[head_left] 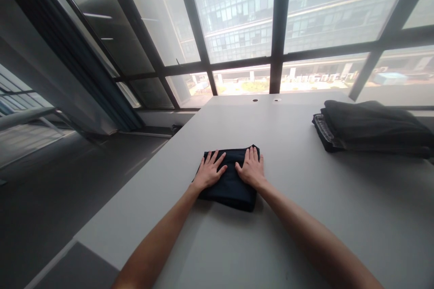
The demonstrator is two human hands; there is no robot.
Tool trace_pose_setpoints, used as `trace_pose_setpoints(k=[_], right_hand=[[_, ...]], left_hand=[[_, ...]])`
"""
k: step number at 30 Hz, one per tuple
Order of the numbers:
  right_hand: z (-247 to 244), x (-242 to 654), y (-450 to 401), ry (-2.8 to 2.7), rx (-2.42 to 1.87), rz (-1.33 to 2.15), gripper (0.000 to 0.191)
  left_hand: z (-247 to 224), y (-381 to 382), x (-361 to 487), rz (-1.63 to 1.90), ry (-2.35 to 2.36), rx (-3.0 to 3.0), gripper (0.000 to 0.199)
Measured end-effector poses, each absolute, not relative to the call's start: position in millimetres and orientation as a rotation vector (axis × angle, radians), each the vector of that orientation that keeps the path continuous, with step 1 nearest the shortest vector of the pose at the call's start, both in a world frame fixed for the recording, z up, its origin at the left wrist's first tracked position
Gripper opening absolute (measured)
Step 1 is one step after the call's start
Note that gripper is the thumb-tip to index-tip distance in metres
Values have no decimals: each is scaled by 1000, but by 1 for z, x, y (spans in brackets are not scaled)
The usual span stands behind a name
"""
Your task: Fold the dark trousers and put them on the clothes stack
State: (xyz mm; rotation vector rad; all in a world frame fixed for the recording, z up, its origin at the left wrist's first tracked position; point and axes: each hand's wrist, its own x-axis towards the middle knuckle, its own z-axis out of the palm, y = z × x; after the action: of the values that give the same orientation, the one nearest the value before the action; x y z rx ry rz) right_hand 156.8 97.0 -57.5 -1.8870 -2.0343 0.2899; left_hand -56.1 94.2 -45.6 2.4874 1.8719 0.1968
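As we came in close, our left hand (pixel 209 170) and right hand (pixel 251 168) lay open, fingers spread, gripping nothing, palms pressed on the folded navy cloth (pixel 230 192) mid-surface (pixel 305 221), a dark folded stack (pixel 369 128) off to the right.

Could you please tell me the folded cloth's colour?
The folded cloth is dark navy, clearest in head view.
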Motion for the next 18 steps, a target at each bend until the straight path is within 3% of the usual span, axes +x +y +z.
trace_pose_setpoints(k=[8, 13, 18], right_hand=[[-54, 158, 94, -1933, -1917, 286, 89], [-41, 154, 62, -2087, -1640, 143, 74], [-49, 147, 23, -2264, -1459, 290, 75]], left_hand=[[-47, 96, -57, 190, 1877, 2479, 64], [-46, 94, -56, 189, 1885, 2474, 64], [-42, 93, -55, 186, 1878, 2486, 64]])
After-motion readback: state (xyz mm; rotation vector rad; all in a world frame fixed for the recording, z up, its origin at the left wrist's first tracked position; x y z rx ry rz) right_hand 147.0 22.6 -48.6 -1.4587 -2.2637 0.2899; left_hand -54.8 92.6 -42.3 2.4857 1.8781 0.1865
